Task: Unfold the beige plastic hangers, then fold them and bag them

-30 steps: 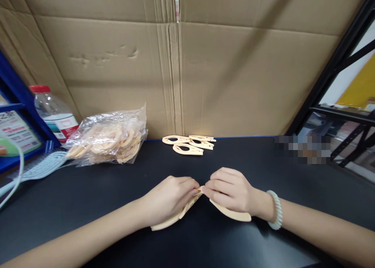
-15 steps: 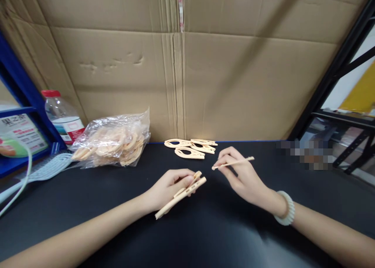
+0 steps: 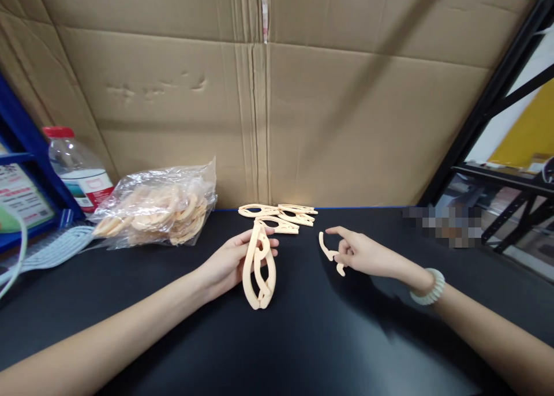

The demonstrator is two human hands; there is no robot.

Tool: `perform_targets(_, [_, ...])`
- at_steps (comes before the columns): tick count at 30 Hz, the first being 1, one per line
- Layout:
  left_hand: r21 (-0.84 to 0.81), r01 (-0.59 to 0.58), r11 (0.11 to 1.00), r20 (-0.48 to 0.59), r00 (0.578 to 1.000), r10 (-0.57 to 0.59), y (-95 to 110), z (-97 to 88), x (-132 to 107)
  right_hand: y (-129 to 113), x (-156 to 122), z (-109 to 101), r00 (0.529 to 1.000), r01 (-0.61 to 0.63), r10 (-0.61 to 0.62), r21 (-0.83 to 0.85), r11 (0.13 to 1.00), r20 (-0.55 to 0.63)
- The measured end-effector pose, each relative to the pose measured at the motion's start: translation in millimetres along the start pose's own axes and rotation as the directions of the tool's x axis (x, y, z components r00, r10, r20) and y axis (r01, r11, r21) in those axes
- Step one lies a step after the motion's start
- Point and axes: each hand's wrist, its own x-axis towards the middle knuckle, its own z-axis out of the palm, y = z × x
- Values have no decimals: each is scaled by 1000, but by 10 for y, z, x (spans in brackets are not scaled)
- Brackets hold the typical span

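Left fingers point(image 3: 273, 242) grip folded hanger point(image 3: 248, 275), now turned face-on; right fingers point(image 3: 340, 231) pinch curved piece point(image 3: 324, 248), swung around.

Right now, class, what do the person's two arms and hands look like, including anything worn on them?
The left hand and right hand are ungloved, and no sleeves show on the forearms. The right wrist wears a pale, slightly greenish band with a ribbed, coil-like surface; the left wrist is bare. No markings can be made out.
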Motion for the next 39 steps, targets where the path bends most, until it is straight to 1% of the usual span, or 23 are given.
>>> perform_targets(4, [-26,-16,1000,-30,999,16,-7,18,4,10,-18,-12,1000,-4,0,-129,992,-26])
perform_targets(6, [-32,-22,999,-52,998,21,-8,25,4,-20,-34,3,995,-11,-13,-235,972,-101])
perform_targets(7, [-34,-26,999,-61,998,23,-10,27,3,-58,-48,24,985,13,-62,-294,956,-159])
perform_targets(8, [-35,-29,999,-70,997,27,-13,30,2,-112,-67,56,966,75,-155,-349,934,-208])
perform_targets(9, [-36,-33,999,-78,996,30,-18,33,0,-180,-92,100,930,175,-284,-399,900,-232])
perform_targets(10, [-36,-37,999,-86,996,34,-27,39,-4,-257,-121,156,873,303,-433,-447,842,-224])
perform_targets(11, [-37,-41,999,-92,995,37,-38,49,-10,-337,-153,220,797,439,-578,-488,754,-176])
perform_targets(12, [-38,-43,998,-96,995,39,-53,63,-18,-414,-186,288,711,548,-694,-532,646,-110])
perform_targets(13, [-42,-43,998,-96,995,39,-70,80,-28,-482,-217,355,632,620,-774,-575,534,-39])
perform_targets(14, [-47,-40,998,-90,995,36,-89,99,-39,-536,-243,417,565,659,-825,-609,441,15])
perform_targets(15, [-54,-35,998,-80,996,31,-109,120,-52,-574,-263,470,514,678,-856,-635,370,51])
perform_targets(16, [-67,-30,997,-64,998,25,-129,140,-66,-597,-276,510,479,686,-875,-651,326,66])
perform_targets(18, [-113,-4,994,-21,1000,1,-165,174,-94,-604,-283,554,443,688,-895,-662,298,58])
perform_targets(21, [-137,20,990,52,999,-13,-205,210,-142,-569,-269,558,432,680,-902,-668,304,29])
perform_targets(23, [-28,-15,1000,98,995,17,-225,229,-181,-547,-261,554,427,671,-904,-677,303,19])
perform_targets(25, [139,-69,988,126,991,51,-243,247,-222,-533,-259,560,422,656,-906,-695,295,14])
perform_targets(27, [263,-105,959,101,992,81,-258,256,-252,-526,-258,574,426,634,-904,-717,288,14])
perform_targets(28, [297,-117,948,72,992,100,-265,255,-260,-523,-258,580,438,622,-899,-728,290,17])
perform_targets(30, [329,-140,934,12,989,144,-275,247,-267,-517,-256,589,485,590,-874,-741,320,9])
perform_targets(32, [342,-153,927,-25,985,172,-283,238,-268,-511,-256,590,556,556,-831,-738,382,-11])
perform_targets(35, [378,-181,908,-42,976,212,-293,243,-281,-508,-264,588,657,522,-754,-710,472,-19])
perform_targets(37, [386,-201,900,-47,971,236,-298,256,-297,-511,-275,585,696,509,-718,-703,497,-3])
perform_targets(39, [370,-209,905,-49,968,244,-302,269,-309,-517,-287,582,717,498,-697,-705,505,7])
